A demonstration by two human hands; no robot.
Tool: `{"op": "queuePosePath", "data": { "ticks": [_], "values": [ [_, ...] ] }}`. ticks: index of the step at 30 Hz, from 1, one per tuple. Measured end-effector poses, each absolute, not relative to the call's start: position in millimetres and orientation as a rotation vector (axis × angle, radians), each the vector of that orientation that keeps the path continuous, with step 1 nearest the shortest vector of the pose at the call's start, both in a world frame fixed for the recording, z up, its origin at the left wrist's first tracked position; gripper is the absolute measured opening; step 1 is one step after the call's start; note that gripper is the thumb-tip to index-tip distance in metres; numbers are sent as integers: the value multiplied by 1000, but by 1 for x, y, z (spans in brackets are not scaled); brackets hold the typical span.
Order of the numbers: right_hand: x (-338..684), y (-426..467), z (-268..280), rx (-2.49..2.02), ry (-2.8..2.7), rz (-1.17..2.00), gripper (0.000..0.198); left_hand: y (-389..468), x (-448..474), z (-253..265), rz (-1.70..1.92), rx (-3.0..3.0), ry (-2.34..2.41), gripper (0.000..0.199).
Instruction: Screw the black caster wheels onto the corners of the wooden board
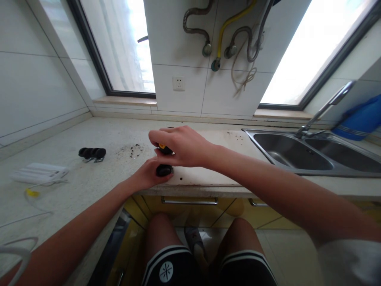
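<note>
My right hand (186, 145) is closed around a black-and-yellow tool handle (165, 148), which looks like a screwdriver; most of it is hidden by my fingers. Just below it, my left hand (151, 172) grips a dark rounded piece that looks like a caster wheel (164, 170) near the counter's front edge. The two hands touch or nearly touch, and the tool's tip cannot be seen. Farther left on the counter stand several similar black casters (92, 153) in a row, with metal brackets.
Dark crumbs (135, 150) lie on the pale counter (119, 131). A white box-like item (41, 173) and a cable are at the left. To the right is a steel double sink (279, 151) with a faucet (327, 105). Yellow drawers (190, 210) are below; hoses (222, 28) hang above.
</note>
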State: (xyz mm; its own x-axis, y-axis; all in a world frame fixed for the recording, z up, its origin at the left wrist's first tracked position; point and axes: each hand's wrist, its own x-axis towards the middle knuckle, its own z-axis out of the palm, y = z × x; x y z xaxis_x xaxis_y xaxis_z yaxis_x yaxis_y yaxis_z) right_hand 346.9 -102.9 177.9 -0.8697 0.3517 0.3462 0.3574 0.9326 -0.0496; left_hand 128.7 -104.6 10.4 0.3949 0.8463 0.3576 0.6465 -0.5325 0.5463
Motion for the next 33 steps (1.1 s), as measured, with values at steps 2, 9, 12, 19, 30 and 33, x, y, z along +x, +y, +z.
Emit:
{"op": "queuePosePath", "data": {
  "ticks": [2,9,12,19,30,33],
  "values": [
    [351,-102,190,-401,-2817,51,3,-105,129,12,900,2345,1300,38],
    [349,-101,215,-626,-2972,-127,22,-104,128,12,869,2410,1314,28],
    [340,-101,215,-798,-2846,-454,35,-104,128,13,867,2411,1325,28],
    [334,-104,220,-831,-2904,-500,36,-105,130,15,883,2412,1322,28],
    [327,-110,214,-862,-2780,-555,46,-103,129,12,890,2412,1344,29],
    [327,-108,210,-793,-2842,-588,48,-105,130,16,857,2423,1324,27]
  ]
}}
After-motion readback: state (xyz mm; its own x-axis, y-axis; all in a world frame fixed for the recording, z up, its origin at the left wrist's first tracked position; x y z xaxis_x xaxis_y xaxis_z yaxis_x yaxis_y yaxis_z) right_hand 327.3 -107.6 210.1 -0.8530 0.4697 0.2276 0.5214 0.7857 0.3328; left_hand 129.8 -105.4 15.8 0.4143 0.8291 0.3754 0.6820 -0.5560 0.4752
